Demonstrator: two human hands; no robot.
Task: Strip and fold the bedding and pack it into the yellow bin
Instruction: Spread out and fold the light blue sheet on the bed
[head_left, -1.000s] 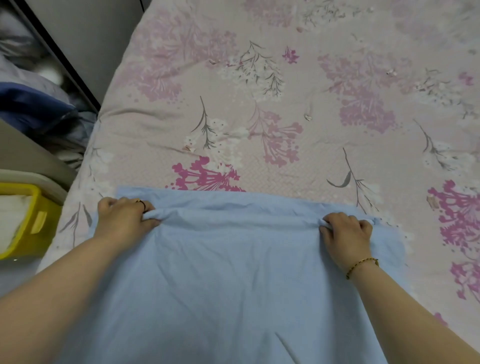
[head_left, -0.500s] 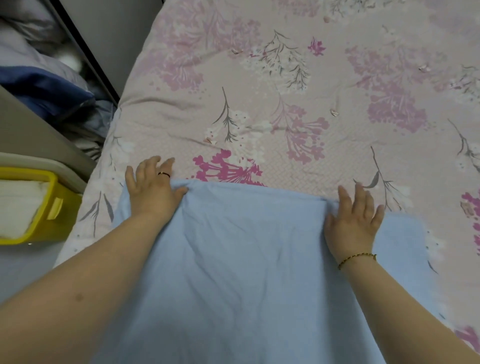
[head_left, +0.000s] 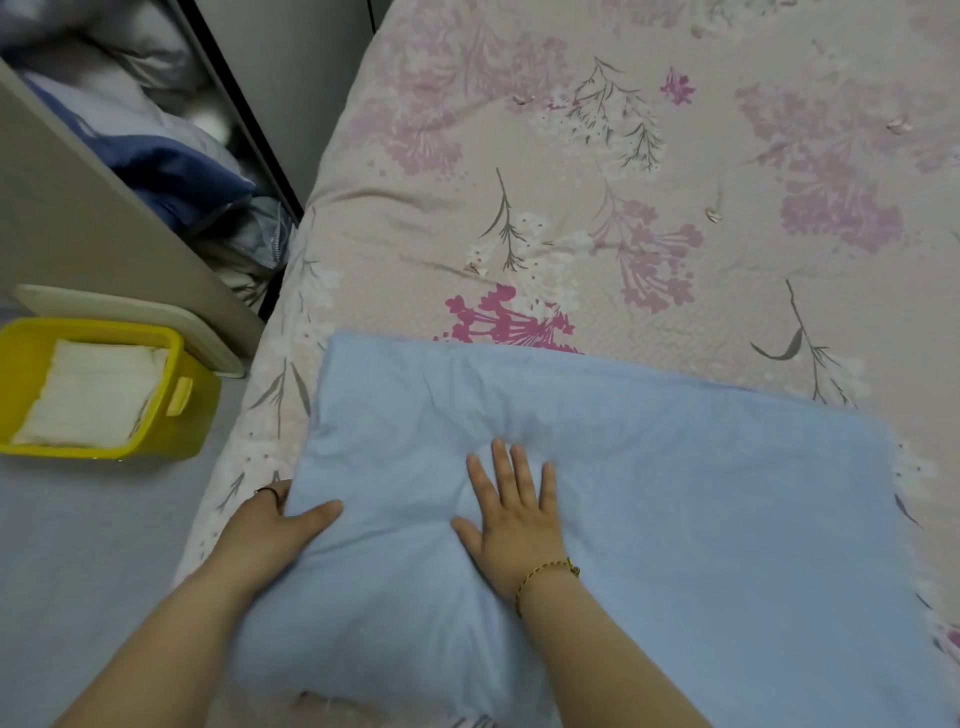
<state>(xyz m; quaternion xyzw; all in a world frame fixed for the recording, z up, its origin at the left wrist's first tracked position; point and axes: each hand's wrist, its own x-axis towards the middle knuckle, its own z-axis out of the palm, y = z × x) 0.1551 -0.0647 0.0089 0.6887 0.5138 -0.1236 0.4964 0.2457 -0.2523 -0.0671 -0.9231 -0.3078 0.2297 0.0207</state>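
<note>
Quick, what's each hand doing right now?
Left hand: grips the sheet at its edge, thumb on top.
Right hand: open, flat on the sheet.

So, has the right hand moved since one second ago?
Yes. The right hand left the far edge of the blue sheet; it came nearer the person and leftward, now directly below the magenta flower print.

We can read no text, label, brand, number or sign here. The blue sheet (head_left: 675, 519) is plain cloth, the bedspread (head_left: 597, 218) carries only a flower print, and the yellow bin (head_left: 200, 421) shows no legible marking.
</note>
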